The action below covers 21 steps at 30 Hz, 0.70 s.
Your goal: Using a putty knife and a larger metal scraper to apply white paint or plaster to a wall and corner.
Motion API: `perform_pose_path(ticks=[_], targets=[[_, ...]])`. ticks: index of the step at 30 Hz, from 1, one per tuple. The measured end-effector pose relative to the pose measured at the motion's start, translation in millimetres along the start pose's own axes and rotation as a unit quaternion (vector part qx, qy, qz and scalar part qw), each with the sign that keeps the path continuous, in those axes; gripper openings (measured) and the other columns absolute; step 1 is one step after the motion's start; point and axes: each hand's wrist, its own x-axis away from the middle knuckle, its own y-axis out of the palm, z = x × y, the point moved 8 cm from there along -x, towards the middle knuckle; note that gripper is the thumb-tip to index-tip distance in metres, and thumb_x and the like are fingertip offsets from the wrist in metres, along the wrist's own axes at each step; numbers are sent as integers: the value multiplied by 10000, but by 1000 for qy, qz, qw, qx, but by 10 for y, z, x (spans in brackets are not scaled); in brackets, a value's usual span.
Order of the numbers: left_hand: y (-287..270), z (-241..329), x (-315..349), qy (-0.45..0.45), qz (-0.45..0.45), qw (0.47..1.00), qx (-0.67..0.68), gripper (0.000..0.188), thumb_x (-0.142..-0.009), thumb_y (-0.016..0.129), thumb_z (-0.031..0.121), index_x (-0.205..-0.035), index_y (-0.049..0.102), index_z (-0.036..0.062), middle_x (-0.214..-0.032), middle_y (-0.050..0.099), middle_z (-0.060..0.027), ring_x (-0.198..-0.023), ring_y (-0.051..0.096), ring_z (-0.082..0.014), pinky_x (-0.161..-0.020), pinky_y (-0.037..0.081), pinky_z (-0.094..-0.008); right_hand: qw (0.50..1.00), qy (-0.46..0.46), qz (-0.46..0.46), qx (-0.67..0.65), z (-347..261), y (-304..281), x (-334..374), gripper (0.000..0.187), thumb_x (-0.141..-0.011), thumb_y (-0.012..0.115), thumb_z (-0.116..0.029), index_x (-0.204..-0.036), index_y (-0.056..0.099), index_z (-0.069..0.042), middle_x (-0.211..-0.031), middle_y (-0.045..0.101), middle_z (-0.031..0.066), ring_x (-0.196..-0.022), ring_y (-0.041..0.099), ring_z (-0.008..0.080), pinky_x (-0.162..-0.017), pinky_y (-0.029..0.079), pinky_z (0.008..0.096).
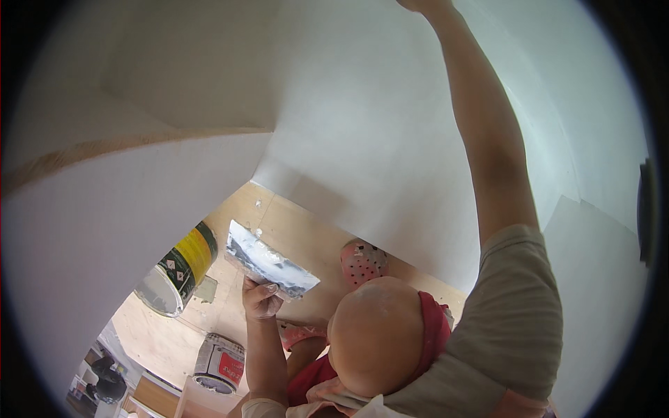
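My left hand (261, 299) is closed round the handle of a wide putty knife (272, 265). White putty is smeared and clumped over its broad blade, which is held out above the floor. Some white residue marks the fingers too. My right arm stretches far up along the pale wall (369, 104). Only part of my right hand (420, 4) shows at the top edge; its fingers are cut off, so I cannot tell what they hold or touch.
Left of the putty knife stands a yellow and dark green bucket (191, 254). A white and red bucket (221, 362) is nearer. My bent knee (380, 341) and a pink clog (364, 262) are below. A wood-edged ledge (139, 143) juts from the left.
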Motion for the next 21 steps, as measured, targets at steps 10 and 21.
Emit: perform_pose_path(ticks=[10,21], targets=[[1,-5,-29,25,-11,1000,-7,660,-555,508,-77,-1197,373,-4,-1064,527,-174,-993,532,-310,-863,440,-462,975,-116,-145,123,-425,830,518,243,-761,427,-80,-948,575,-33,-892,606,155,-848,566,311,-749,481,367],[27,103,-53,29,-51,997,-42,685,-554,514,-79,-1217,360,5,-1096,511,-167,-1025,510,-310,-884,422,-456,946,-216,-223,-95,-904,474,2687,308,-727,457,-65,-1002,589,-105,-779,605,165,-869,556,316,-755,463,399]])
